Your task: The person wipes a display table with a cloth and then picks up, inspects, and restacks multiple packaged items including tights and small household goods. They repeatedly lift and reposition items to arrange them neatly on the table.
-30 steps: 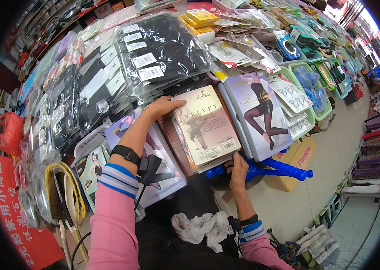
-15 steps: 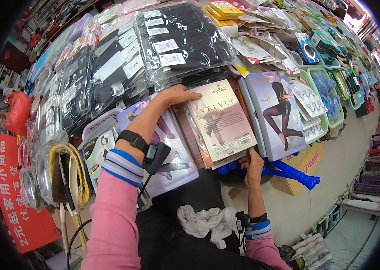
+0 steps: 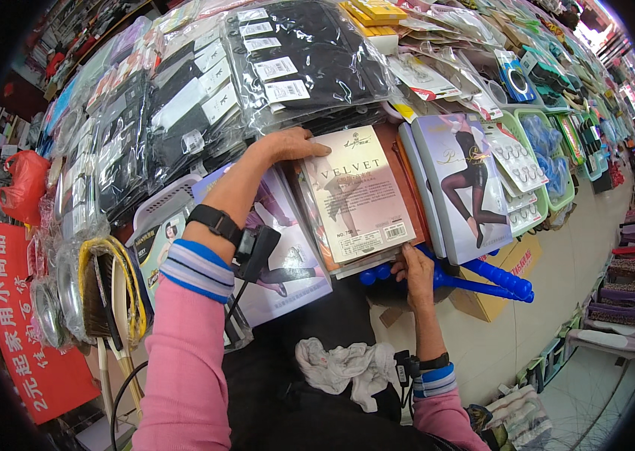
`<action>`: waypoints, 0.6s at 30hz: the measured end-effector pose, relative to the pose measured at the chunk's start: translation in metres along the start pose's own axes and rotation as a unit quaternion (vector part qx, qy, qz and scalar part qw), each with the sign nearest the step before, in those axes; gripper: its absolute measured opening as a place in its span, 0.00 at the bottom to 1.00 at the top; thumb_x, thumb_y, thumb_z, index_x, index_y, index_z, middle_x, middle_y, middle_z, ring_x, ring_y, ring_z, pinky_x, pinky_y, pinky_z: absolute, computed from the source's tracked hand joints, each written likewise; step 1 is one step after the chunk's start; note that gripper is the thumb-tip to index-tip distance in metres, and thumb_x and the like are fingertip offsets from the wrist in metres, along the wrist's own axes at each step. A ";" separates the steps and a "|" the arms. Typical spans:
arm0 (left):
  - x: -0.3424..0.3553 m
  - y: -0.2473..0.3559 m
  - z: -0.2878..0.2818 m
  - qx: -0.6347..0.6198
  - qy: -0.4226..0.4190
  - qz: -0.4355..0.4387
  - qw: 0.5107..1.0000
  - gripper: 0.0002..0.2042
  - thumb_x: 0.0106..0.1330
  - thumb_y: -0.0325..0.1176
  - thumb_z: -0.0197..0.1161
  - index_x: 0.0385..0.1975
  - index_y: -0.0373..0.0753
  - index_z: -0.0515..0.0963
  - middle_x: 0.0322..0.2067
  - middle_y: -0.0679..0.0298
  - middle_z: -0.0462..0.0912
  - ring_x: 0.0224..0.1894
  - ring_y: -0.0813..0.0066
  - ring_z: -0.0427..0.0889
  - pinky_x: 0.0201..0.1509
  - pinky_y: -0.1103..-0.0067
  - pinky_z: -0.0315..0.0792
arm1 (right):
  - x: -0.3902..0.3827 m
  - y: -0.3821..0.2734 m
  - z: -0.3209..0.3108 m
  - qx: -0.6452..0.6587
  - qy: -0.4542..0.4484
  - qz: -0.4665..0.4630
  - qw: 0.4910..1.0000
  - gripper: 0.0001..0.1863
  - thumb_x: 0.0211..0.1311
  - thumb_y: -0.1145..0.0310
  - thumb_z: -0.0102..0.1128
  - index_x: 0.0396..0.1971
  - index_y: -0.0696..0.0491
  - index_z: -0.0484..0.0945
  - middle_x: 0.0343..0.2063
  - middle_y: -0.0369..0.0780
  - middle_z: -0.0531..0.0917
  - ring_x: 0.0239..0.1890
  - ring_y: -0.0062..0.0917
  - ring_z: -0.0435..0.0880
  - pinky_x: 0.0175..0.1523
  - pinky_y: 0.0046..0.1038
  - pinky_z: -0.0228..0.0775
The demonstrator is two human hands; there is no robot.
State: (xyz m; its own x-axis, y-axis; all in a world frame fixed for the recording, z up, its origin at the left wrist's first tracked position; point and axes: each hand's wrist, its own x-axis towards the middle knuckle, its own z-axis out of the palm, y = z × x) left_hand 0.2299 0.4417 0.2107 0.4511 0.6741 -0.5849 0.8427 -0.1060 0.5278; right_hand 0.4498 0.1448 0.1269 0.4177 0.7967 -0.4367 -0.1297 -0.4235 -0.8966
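A stack of flat hosiery packets (image 3: 366, 197), the top one cream with a picture of legs, lies slightly turned between my two hands. My left hand (image 3: 295, 144) grips its upper left corner, the thumb lying along the top edge. At the lower right corner my right hand (image 3: 414, 272) has its fingers bent round the bottom edge, partly hidden beneath. Left of the stack is a lilac tights box (image 3: 291, 259), under my left forearm. To the right stands another lilac tights box (image 3: 462, 188) showing legs in black tights.
Black garments in clear bags (image 3: 302, 60) cover the display beyond my hands. Carded hooks (image 3: 517, 169) and green baskets (image 3: 558, 199) lie to the right. Blue plastic handles (image 3: 494, 284) stick out near my right hand. A white cloth (image 3: 347, 368) rests on my lap; brushes (image 3: 111, 301) stand at left.
The packet stack has shifted slightly left and upward, both hands still at its corners. My right hand's fingers show more at the bottom edge.
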 end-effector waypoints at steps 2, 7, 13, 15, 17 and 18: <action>0.002 -0.004 0.004 0.011 0.030 0.020 0.999 0.42 0.54 0.62 0.60 0.56 0.27 0.73 0.53 0.42 0.76 0.57 0.52 0.75 0.61 0.70 0.66 | -0.003 -0.008 0.000 -0.070 0.020 -0.034 0.997 0.22 0.65 0.57 0.56 0.37 0.65 0.80 0.20 0.41 0.80 0.22 0.22 0.78 0.27 0.22 0.67; 0.010 -0.013 0.009 0.029 0.063 0.040 0.997 0.42 0.52 0.62 0.60 0.50 0.23 0.75 0.49 0.42 0.78 0.51 0.52 0.79 0.55 0.69 0.70 | -0.022 -0.028 0.002 -0.205 0.122 -0.193 0.952 0.25 0.64 0.62 0.57 0.53 0.68 0.72 0.38 0.52 0.81 0.36 0.35 0.83 0.42 0.32 0.74; 0.005 -0.010 0.006 0.059 0.058 0.012 0.997 0.42 0.50 0.64 0.61 0.46 0.23 0.78 0.48 0.41 0.79 0.50 0.52 0.80 0.54 0.70 0.71 | 0.001 -0.043 0.015 -0.133 0.012 -0.286 0.949 0.28 0.66 0.64 0.53 0.60 0.68 0.66 0.56 0.53 0.74 0.59 0.37 0.73 0.64 0.30 0.60; 0.002 -0.009 0.004 0.077 0.050 0.023 0.995 0.42 0.51 0.64 0.60 0.46 0.23 0.78 0.47 0.40 0.79 0.50 0.51 0.80 0.53 0.69 0.72 | 0.012 -0.045 0.017 -0.073 -0.015 -0.226 0.971 0.28 0.66 0.64 0.53 0.60 0.68 0.66 0.57 0.52 0.74 0.59 0.35 0.73 0.63 0.29 0.60; -0.001 -0.009 0.004 0.087 0.042 0.024 0.995 0.42 0.52 0.65 0.59 0.46 0.23 0.78 0.46 0.39 0.80 0.50 0.50 0.80 0.53 0.68 0.72 | 0.018 -0.044 0.020 -0.069 -0.005 -0.223 0.972 0.27 0.66 0.64 0.53 0.59 0.68 0.67 0.54 0.51 0.76 0.56 0.32 0.74 0.61 0.28 0.62; -0.002 -0.008 0.004 0.087 0.038 0.022 0.995 0.42 0.52 0.65 0.58 0.45 0.23 0.78 0.45 0.39 0.80 0.50 0.50 0.80 0.52 0.67 0.72 | 0.019 -0.043 0.022 -0.068 0.000 -0.225 0.972 0.26 0.66 0.65 0.53 0.58 0.68 0.67 0.53 0.50 0.77 0.55 0.31 0.75 0.61 0.28 0.63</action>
State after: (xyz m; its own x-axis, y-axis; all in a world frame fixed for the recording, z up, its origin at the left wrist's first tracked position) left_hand 0.2235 0.4382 0.2048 0.4703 0.7193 -0.5113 0.8640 -0.2574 0.4327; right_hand 0.4438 0.1877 0.1555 0.4042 0.9147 -0.0026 0.1869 -0.0854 -0.9787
